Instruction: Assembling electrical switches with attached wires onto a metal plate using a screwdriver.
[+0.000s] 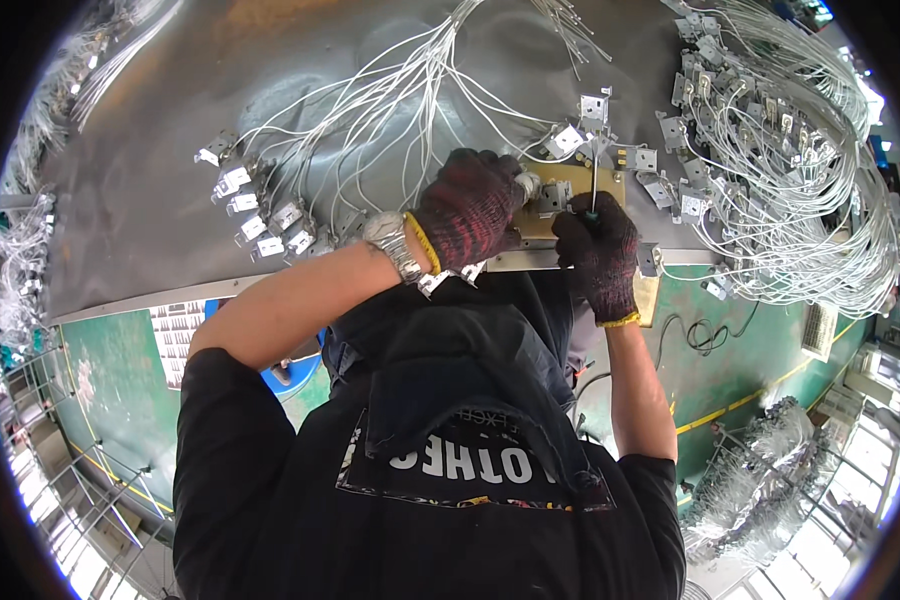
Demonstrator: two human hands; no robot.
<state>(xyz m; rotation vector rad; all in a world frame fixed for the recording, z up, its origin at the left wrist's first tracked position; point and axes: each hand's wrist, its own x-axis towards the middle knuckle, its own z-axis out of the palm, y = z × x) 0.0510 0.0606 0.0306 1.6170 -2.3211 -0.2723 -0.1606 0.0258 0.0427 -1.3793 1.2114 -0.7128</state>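
My right hand point(600, 250), in a dark red and black knitted glove with a yellow cuff, is closed round a screwdriver point(595, 178). Its thin shaft points away from me, over a brass-coloured plate point(611, 188) at the table's front edge. My left hand point(465, 207), gloved alike, has its fingers curled at the plate's left side, next to a small rounded silver piece point(528, 186); what they grip is hidden. Between the hands sits a small metal bracket point(553, 198) on the plate. More metal brackets point(566, 141) with white wires lie just beyond.
White wires point(425, 90) fan across the metal tabletop point(150, 190) to a row of brackets point(241, 203) at left. A large heap of wired brackets point(770, 170) covers the right side. A black cable point(705, 335) lies on the green floor, where bundles of wires point(760, 480) stand at right.
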